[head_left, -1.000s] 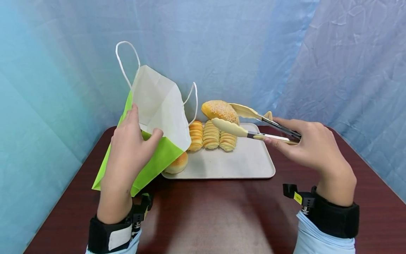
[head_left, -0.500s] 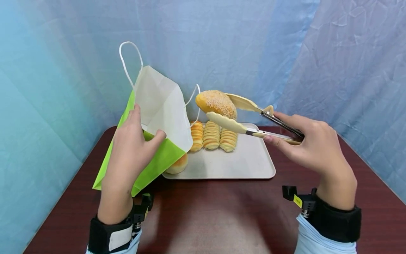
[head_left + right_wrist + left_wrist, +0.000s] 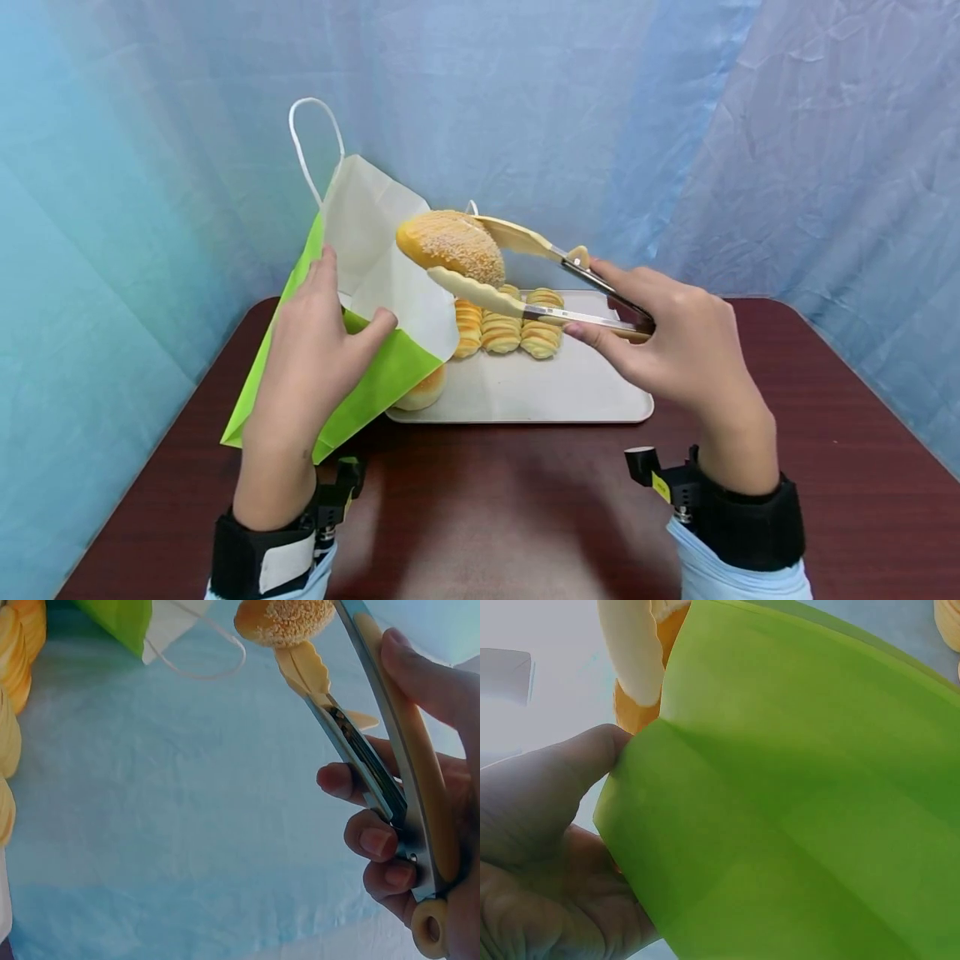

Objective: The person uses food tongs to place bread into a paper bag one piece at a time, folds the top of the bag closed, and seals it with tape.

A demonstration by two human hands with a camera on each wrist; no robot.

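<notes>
A green paper bag (image 3: 375, 375) with a white lining and white cord handles stands open and tilted on the left of the table. My left hand (image 3: 318, 333) grips its near rim, thumb inside; the left wrist view shows the green bag wall (image 3: 802, 795) against my thumb. My right hand (image 3: 667, 342) squeezes cream-tipped metal tongs (image 3: 540, 283), which clamp a sesame-topped bun (image 3: 452, 243) in the air at the bag's mouth. The right wrist view shows the bun (image 3: 285, 621) in the tongs (image 3: 375, 750).
A pale tray (image 3: 570, 392) lies on the dark red table (image 3: 487, 517) behind the bag. It carries three ridged spiral rolls (image 3: 501, 325) and a round bun (image 3: 422, 390) partly hidden by the bag. Blue cloth walls (image 3: 675, 125) close in the back and sides.
My right hand has carried the tongs and the sesame bun up and to the left, from above the tray to the bag's opening. The left hand keeps its grip on the bag.
</notes>
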